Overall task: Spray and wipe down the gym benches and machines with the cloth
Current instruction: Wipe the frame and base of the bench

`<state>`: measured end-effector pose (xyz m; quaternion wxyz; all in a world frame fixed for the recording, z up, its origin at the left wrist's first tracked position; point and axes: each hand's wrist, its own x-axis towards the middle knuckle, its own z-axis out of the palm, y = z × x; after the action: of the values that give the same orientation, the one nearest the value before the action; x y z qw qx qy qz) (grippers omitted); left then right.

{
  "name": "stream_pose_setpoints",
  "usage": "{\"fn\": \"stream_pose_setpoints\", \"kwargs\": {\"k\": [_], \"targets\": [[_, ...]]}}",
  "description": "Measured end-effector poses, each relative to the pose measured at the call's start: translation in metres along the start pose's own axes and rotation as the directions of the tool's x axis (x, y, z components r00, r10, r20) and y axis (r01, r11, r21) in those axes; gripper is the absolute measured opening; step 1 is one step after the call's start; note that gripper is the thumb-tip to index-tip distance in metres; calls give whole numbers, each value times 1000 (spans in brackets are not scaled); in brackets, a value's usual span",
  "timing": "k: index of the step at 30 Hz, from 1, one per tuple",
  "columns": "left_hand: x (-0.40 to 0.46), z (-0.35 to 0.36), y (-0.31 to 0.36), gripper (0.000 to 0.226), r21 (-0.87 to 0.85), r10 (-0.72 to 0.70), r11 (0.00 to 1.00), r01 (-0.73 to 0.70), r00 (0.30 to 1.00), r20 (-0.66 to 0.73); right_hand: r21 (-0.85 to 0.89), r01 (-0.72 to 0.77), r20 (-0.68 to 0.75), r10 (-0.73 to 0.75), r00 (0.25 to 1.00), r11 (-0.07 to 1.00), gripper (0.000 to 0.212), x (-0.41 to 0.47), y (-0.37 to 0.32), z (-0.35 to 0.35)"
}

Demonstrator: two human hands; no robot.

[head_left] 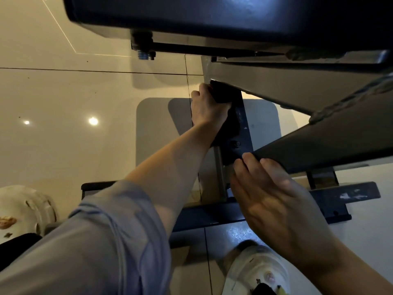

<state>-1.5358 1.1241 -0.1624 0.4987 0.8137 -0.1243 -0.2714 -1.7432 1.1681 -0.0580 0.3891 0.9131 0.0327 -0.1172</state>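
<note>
I look down under a gym bench with a black padded seat [212, 15] across the top. My left hand [207, 105] reaches forward and grips a dark cloth [225, 96], pressing it against the bench's slanted grey metal frame [287, 90]. The cloth hangs down over the dark upright bracket [242, 133]. My right hand [274, 194] lies with straight fingers against the lower edge of a dark slanted pad [329, 145]. No spray bottle is in view.
The bench's dark base bar [329, 199] runs along the glossy tiled floor [63, 99]. A bolt [143, 54] sticks down under the seat. My shoes show at the bottom right [259, 271] and at the left edge [25, 207].
</note>
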Motion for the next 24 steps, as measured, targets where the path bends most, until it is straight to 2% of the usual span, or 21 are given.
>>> {"fn": "stream_pose_setpoints", "kwargs": {"k": [3, 6, 10, 13, 15, 17, 20, 24], "targets": [[14, 0, 7, 52, 2, 5, 1000, -5, 1000, -25, -41, -8, -22, 7, 1000, 999, 46, 2, -1, 0], [11, 1, 4, 45, -76, -24, 997, 20, 998, -60, -54, -4, -2, 3, 1000, 999, 53, 0, -1, 3], [-35, 1, -21, 43, -132, -26, 991, 19, 998, -50, 47, -30, 0, 30, 1000, 998, 54, 1, 2, -1], [-81, 0, -50, 34, -215, 39, 976, -42, 999, -18, 53, -59, 9, 59, 998, 997, 57, 4, 2, -5], [-95, -2, -59, 33, -310, -10, 951, 13, 1000, 9, 60, -81, 35, 79, 996, 995, 60, 5, 1, -6], [-94, -1, -59, 34, -360, -51, 932, 53, 999, 16, 109, -89, 53, 84, 995, 990, 53, 6, -1, -7], [-75, 5, -46, 32, -319, -42, 947, 34, 999, -20, 160, -80, 66, 71, 995, 984, 48, 7, 1, -8], [-18, 6, -17, 39, -269, -22, 963, 6, 998, -58, 79, -40, 53, 36, 998, 996, 45, 2, 1, -4]]}}
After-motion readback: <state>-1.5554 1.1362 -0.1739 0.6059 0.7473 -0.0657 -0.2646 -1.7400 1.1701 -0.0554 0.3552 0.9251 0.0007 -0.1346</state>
